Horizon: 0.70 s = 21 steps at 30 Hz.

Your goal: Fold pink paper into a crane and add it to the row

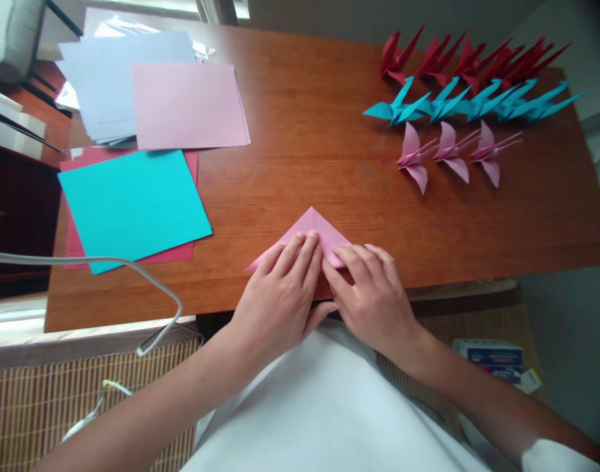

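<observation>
A pink sheet of origami paper [312,219], folded into a triangle, lies near the table's front edge with its peak pointing away from me. My left hand [285,288] rests on its middle, fingers stretched out and pressing down flat, the thumb pointing right. At the right part of the triangle is my right hand [369,288], fingers bent, with the paper's lower right edge between thumb and index finger. Both hands cover much of the lower edge, and the right corner is hidden under my right fingers.
Paper cranes stand in rows at the back right: red [393,59], blue [398,108] and pink [412,157]. To the left lie stacks of pink paper [189,105], grey-blue paper [98,85], turquoise paper [137,206] and red paper [76,229]. A white cable [155,278] crosses the table's left front edge.
</observation>
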Motion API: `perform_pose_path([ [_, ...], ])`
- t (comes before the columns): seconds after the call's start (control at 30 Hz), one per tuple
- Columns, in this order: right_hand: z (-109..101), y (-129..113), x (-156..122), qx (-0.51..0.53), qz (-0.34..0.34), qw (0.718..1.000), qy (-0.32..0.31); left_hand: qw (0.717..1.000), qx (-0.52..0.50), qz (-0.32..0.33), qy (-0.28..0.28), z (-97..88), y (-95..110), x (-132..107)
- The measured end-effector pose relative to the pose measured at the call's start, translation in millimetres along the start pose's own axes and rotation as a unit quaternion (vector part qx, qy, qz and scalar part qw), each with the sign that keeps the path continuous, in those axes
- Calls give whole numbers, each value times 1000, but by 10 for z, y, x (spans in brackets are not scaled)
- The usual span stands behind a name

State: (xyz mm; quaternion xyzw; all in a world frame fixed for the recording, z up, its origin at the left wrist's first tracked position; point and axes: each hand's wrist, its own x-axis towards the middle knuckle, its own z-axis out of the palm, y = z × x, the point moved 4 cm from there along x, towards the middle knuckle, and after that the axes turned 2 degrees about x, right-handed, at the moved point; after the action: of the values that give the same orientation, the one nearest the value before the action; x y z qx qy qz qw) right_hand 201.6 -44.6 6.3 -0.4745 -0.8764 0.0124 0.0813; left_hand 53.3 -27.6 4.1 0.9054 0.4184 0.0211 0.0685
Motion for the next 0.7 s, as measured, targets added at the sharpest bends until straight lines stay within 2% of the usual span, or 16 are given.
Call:
perform_pose_path([
  [0.23,25,-44,-60,-30,-18,999,-20,998,43,33,-6,2,-6,1],
  [0.5,-73,-90,-67,-55,-29,997,-35,996,74,42,-19,53,30,-8],
  [0.7,-177,59,-259,-95,-3,994,-52,996,77,37,-34,51,26,-1],
])
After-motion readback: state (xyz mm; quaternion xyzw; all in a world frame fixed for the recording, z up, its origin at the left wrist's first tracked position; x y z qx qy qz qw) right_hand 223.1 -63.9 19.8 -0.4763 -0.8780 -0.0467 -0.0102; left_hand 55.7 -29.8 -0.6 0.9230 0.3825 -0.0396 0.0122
